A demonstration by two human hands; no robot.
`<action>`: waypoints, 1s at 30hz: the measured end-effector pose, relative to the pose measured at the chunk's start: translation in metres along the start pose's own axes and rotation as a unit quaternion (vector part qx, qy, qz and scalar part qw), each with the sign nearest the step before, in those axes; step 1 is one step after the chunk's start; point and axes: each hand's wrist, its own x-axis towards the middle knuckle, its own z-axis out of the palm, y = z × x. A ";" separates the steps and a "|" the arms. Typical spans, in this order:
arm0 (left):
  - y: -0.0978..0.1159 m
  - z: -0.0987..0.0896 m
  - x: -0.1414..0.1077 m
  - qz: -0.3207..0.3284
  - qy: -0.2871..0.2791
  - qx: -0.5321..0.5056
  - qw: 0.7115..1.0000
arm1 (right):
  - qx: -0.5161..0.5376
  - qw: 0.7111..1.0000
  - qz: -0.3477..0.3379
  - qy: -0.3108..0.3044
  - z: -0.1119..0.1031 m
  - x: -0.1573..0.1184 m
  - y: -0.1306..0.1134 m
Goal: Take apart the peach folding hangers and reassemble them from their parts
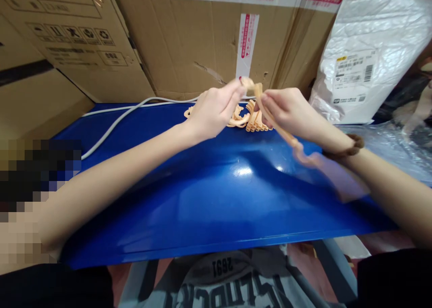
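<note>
Over the far part of the blue table [202, 186], both hands are raised on a long peach-coloured strip [288, 139]. My left hand [216, 107] pinches its upper end, where the material looks bunched or folded. My right hand [286, 112] has its fingers closed on the strip a little lower. The strip's loose end hangs down to the right, wide, flat and blurred by motion. Behind the hands lies a pile of peach-coloured looped pieces [239, 119], partly covered by my left hand. Beside it rests a bundle of tube-like peach pieces [257, 122].
Large cardboard boxes [189, 38] stand along the back and left. A white plastic package [364, 60] with a label leans at the back right, with clear plastic wrap [388, 146] below it. A white cable [111, 128] crosses the back left.
</note>
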 end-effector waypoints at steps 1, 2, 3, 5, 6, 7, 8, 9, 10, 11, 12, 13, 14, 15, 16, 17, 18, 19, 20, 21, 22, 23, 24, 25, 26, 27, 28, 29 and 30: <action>-0.006 0.001 0.004 0.002 0.016 0.009 1.000 | 0.061 0.998 0.012 -0.024 -0.001 0.002 0.002; -0.013 0.002 0.009 0.003 0.026 0.020 0.999 | 0.114 0.992 0.026 -0.052 -0.001 0.003 0.004; -0.021 0.003 0.016 0.005 0.030 0.034 0.999 | 0.158 0.984 0.039 -0.077 -0.001 0.004 0.006; -0.037 0.006 0.031 -0.019 0.008 0.055 0.998 | 0.219 0.969 0.069 -0.093 0.002 0.005 0.009; -0.044 0.007 0.039 -0.038 -0.005 0.056 0.998 | 0.241 0.964 0.086 -0.076 0.004 0.004 0.010; -0.051 0.009 0.046 -0.064 -0.021 0.050 0.996 | 0.262 0.958 0.103 -0.051 0.005 0.004 0.009; -0.057 0.011 0.051 -0.090 -0.028 0.038 0.995 | 0.282 0.951 0.122 -0.022 0.007 0.003 0.009; -0.061 0.013 0.056 -0.114 -0.033 0.026 0.993 | 0.302 0.943 0.141 0.004 0.009 0.003 0.009; -0.065 0.015 0.058 -0.134 -0.034 0.017 0.990 | 0.321 0.933 0.158 0.024 0.010 0.003 0.010; -0.067 0.017 0.060 -0.148 -0.031 0.015 0.988 | 0.337 0.925 0.173 0.035 0.010 0.004 0.012; -0.068 0.019 0.060 -0.155 -0.026 0.024 0.987 | 0.349 0.919 0.183 0.035 0.010 0.004 0.015; -0.067 0.021 0.059 -0.156 -0.014 0.042 0.987 | 0.356 0.916 0.184 0.028 0.009 0.004 0.019; -0.066 0.022 0.057 -0.147 0.005 0.060 0.987 | 0.361 0.915 0.178 0.021 0.008 0.005 0.023; -0.063 0.022 0.055 -0.128 0.031 0.074 0.989 | 0.367 0.915 0.170 0.015 0.006 0.005 0.028; -0.059 0.022 0.052 -0.102 0.056 0.079 0.990 | 0.379 0.910 0.168 0.016 0.005 0.005 0.031; -0.054 0.022 0.049 -0.076 0.071 0.071 0.992 | 0.397 0.901 0.174 0.027 0.004 0.005 0.034; -0.048 0.021 0.045 -0.063 0.071 0.053 0.994 | 0.419 0.886 0.189 0.053 0.003 0.004 0.036; -0.041 0.020 0.041 -0.069 0.050 0.025 0.996 | 0.436 0.871 0.207 0.090 0.002 0.004 0.037; -0.034 0.018 0.037 -0.099 0.008 -0.013 0.995 | 0.444 0.859 0.217 0.132 0.002 0.003 0.038; -0.027 0.016 0.033 -0.150 -0.043 -0.059 0.986 | 0.440 0.853 0.217 0.177 0.003 0.003 0.038; -0.020 0.015 0.029 -0.203 -0.094 -0.114 0.968 | 0.426 0.854 0.205 0.218 0.004 0.002 0.038; -0.014 0.012 0.026 -0.245 -0.132 -0.169 0.946 | 0.401 0.861 0.188 0.250 0.005 0.002 0.039; -0.009 0.010 0.022 -0.274 -0.150 -0.218 0.925 | 0.369 0.873 0.171 0.270 0.007 0.001 0.039; -0.006 0.008 0.018 -0.290 -0.154 -0.260 0.908 | 0.328 0.889 0.155 0.281 0.008 -0.001 0.040; -0.003 0.007 0.015 -0.298 -0.142 -0.292 0.898 | 0.275 0.906 0.140 0.289 0.010 -0.002 0.040; -0.002 0.006 0.012 -0.303 -0.122 -0.314 0.892 | 0.209 0.926 0.124 0.289 0.011 -0.004 0.039; -0.001 0.006 0.009 -0.305 -0.099 -0.326 0.889 | 0.131 0.946 0.106 0.275 0.012 -0.006 0.037; -0.001 0.007 0.006 -0.308 -0.079 -0.329 0.889 | 0.045 0.963 0.087 0.252 0.014 -0.008 0.033; 0.000 0.008 0.003 -0.312 -0.068 -0.326 0.890 | -0.043 0.974 0.068 0.213 0.015 -0.010 0.028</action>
